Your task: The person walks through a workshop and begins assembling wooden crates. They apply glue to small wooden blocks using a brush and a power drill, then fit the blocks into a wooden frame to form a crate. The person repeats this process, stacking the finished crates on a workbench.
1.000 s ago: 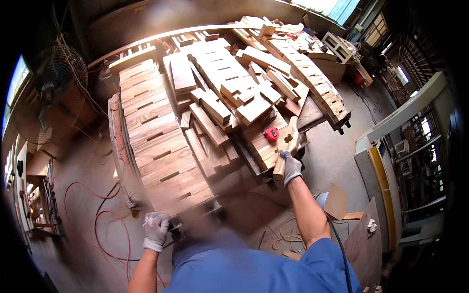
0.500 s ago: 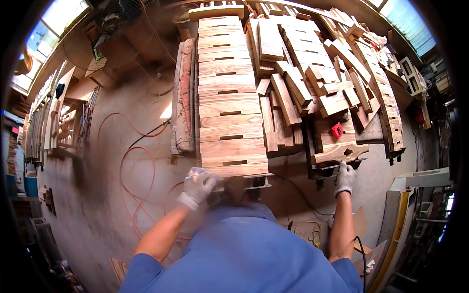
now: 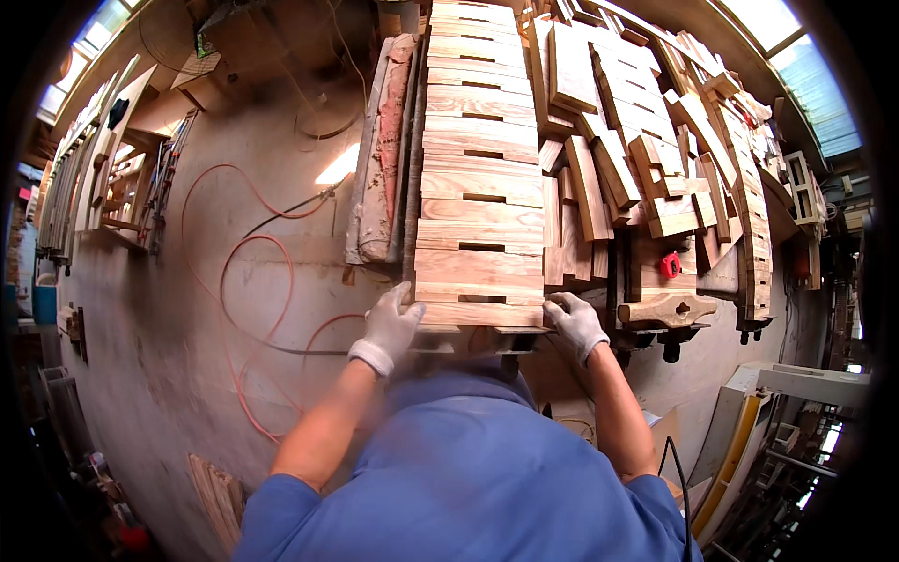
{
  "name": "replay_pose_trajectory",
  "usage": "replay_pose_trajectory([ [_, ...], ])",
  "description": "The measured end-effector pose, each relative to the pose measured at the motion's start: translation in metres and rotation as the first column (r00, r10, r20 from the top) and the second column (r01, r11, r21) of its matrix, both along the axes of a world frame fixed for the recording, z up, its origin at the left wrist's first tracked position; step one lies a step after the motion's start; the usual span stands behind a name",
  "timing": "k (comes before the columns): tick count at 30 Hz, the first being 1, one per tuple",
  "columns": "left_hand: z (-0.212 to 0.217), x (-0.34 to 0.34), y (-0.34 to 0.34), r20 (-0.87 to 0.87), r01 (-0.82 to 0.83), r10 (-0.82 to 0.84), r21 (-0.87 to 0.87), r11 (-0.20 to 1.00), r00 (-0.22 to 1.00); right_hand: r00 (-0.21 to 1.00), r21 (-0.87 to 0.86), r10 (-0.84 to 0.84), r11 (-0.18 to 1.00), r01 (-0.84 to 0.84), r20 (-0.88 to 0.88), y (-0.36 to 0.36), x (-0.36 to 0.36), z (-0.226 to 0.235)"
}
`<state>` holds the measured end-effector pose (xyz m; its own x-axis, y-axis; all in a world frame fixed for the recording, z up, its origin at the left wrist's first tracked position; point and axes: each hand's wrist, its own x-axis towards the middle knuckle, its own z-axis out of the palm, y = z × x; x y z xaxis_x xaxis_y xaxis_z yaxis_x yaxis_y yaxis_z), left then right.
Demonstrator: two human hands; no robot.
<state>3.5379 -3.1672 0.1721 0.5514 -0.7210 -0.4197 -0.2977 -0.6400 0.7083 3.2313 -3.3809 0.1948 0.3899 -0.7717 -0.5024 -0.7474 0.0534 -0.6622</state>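
A row of pale wooden boards, with dark rectangular slots along their seams, stretches away in front of me. My gloved left hand is at the left end of the nearest wooden board, fingers curled against its edge. At the opposite end my gloved right hand presses its fingertips to the same board, so the two hands hold it between them. To the right of my right hand lies a shaped wooden piece with a cutout. A red tape measure sits just beyond it.
Loose wooden blocks are heaped right of the row, with another slotted row farther right. A stained long slab stands along the left side. An orange hose loops over the floor. Metal machinery is at lower right.
My right hand has left the shaped wooden piece and come left to the nearest board's right end. My left hand has closed in on its left end. The view has shifted.
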Motion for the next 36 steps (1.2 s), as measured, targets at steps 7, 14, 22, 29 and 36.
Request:
replay_pose_trajectory([
  [7, 0.023, 0.003, -0.020, -0.014, 0.078, -0.077, 0.062, 0.995, 0.997, 0.959, -0.013, 0.238, 0.970, -0.243, -0.157, -0.007, 0.030, -0.004],
  [14, 0.027, -0.008, -0.022, -0.056, -0.006, 0.009, 0.047, 0.999, 0.998, 0.984, 0.060, 0.159, 0.986, -0.154, -0.081, -0.008, 0.031, 0.006],
  [22, 0.080, -0.014, -0.034, 0.047, 0.036, -0.043, 0.127, 0.991, 0.998, 0.983, -0.048, 0.177, 0.983, -0.179, -0.048, -0.011, 0.022, 0.060],
  [29, 0.086, 0.002, -0.052, 0.111, 0.016, -0.019, 0.025, 1.000, 0.994, 0.989, -0.127, 0.144, 0.981, -0.148, -0.037, -0.019, 0.037, 0.075],
  [36, 0.083, 0.031, -0.093, 0.197, -0.025, 0.028, -0.018, 1.000, 0.980, 0.967, -0.234, 0.212, 0.942, -0.241, -0.143, -0.075, 0.079, 0.041],
])
